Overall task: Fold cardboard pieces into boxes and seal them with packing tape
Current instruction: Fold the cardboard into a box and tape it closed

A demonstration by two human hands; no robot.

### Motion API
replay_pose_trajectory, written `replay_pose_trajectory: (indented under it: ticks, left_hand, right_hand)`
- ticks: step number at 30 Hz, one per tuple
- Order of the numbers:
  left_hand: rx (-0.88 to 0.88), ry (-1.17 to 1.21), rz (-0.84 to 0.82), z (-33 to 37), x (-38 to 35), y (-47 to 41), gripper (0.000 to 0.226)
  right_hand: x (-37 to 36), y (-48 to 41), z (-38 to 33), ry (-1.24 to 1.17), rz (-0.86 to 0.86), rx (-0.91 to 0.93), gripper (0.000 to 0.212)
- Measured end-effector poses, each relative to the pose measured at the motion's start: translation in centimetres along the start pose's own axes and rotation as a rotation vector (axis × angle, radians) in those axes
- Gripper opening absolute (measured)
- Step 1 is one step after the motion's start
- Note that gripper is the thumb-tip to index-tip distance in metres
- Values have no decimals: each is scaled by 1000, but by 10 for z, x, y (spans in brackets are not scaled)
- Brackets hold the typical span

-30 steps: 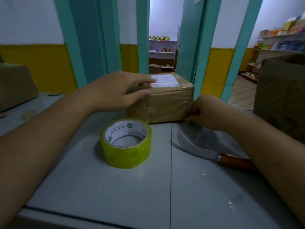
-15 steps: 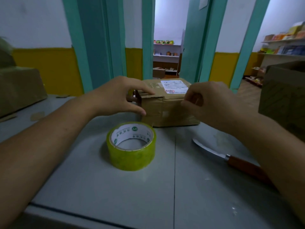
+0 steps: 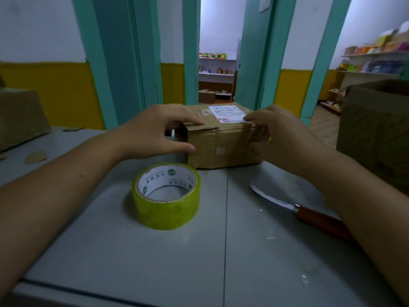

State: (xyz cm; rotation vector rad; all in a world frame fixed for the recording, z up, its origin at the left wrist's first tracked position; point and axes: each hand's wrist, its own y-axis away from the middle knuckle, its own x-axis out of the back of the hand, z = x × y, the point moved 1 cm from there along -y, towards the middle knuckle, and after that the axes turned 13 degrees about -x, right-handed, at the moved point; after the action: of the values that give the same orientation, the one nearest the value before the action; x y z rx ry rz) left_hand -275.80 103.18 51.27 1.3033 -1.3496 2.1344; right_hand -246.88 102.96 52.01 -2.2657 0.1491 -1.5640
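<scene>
The left hand (image 3: 152, 131) clasps the left end of the box (image 3: 223, 140), fingers lying along its top front edge and thumb pressed against the front face low down. The right hand (image 3: 285, 138) grips the right end, fingertips curled over the top edge beside the label (image 3: 228, 113), the palm covering that corner. The box is small, squat and rectangular, of brown corrugated cardboard, creased and a little torn along the top front edge, with shiny clear tape across its top and a small pale patch on the front. It sits on the counter (image 3: 199, 262) toward the far side, between both hands. The white label with dark print and a red mark lies flat on its top. Just in front of the box, slightly left, a tape roll (image 3: 167, 196) lies flat: yellow-green translucent tape around a white card core with green print. To the right, a knife (image 3: 305, 211) lies on the counter, its shiny curved blade pointing toward the box and its reddish-brown wooden handle running under the right forearm. The counter is smooth, grey and matt, with one seam running front to back. A larger cardboard carton (image 3: 376, 131) stands at the right edge, another (image 3: 20, 116) at the far left, with cardboard scraps (image 3: 35, 156) near it.
</scene>
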Motion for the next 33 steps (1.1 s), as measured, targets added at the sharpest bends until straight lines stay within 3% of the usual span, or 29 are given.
replay_pose_trajectory:
  ticks: [5, 8, 10, 12, 17, 20, 23, 29, 33]
  left_hand:
    - [35, -9, 17, -10, 8, 4, 54]
    - [64, -53, 10, -12, 8, 4, 55]
    - [75, -97, -4, -14, 8, 4, 58]
    - [96, -104, -27, -15, 7, 4, 60]
    - [154, -133, -53, -11, 0, 3, 66]
    - [203, -249, -105, -7, -4, 2, 74]
    - [103, -251, -159, 1, -6, -1, 78]
    - [118, -94, -87, 6, -6, -2, 67]
    - [180, -172, -61, 11, -9, -5, 70]
  right_hand:
    - [1, -9, 16, 5, 12, -253, 79]
    - [-7, -8, 15, -132, -101, -267, 63]
    - [-11, -6, 10, -173, -145, -223, 40]
    - [-12, -4, 6, -207, -145, -185, 31]
    - [-14, 5, -1, -367, -166, -63, 30]
    - [-19, 12, -12, -455, -297, 98, 35]
    - [-25, 15, -18, -407, -367, 221, 50]
    - [-23, 16, -15, -421, -501, 254, 64]
    - [-21, 17, -20, -366, -522, 258, 49]
